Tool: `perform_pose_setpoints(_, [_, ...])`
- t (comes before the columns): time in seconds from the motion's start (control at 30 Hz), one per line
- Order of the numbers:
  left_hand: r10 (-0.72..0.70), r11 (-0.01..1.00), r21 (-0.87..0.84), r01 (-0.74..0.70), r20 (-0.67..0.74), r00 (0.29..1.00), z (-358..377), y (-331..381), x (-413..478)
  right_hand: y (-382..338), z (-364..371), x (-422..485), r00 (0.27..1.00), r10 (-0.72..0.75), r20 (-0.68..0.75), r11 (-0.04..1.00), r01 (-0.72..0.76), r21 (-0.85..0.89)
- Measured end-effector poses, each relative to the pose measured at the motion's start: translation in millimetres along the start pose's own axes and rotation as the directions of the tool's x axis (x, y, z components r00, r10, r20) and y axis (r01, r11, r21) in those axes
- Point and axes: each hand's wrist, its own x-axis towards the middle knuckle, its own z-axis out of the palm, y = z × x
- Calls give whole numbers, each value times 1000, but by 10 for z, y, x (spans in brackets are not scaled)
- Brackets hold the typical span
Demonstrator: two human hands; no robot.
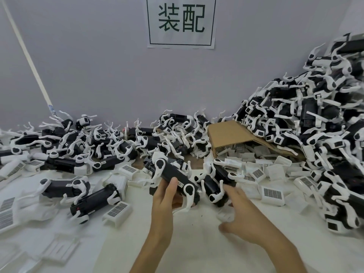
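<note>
Bright, even light, perhaps from overhead; shadows are faint. The bare right hand (250, 217) is blurred by motion. The edges bend from the wide lens, and the flat white desk (197, 245) glares.

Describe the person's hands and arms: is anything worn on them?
The left hand and the right hand are bare: no gloves, rings or watch show. The left forearm and the right forearm are uncovered to the picture's lower edge, with no sleeve in view. Blur hides fine details of the right hand.
</note>
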Motion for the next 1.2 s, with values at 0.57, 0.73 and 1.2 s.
perform_pose_setpoints(0.57, [-150, 988, -21, 155, 159, 976, -38, 4, -3, -271, -133, -51, 962, -12, -273, 660, 213, 720])
perform_pose_setpoints(0.73, [-210, 975, -7, 222, 295, 932, -30, -15, -60, -298, -134, -78, 983, 10, -185, 556, 148, 818])
perform_pose_setpoints(1.2, [-225, 973, 24, 230, 323, 919, 20, 26, -54, -275, -131, -73, 966, -124, -229, 532, 259, 806])
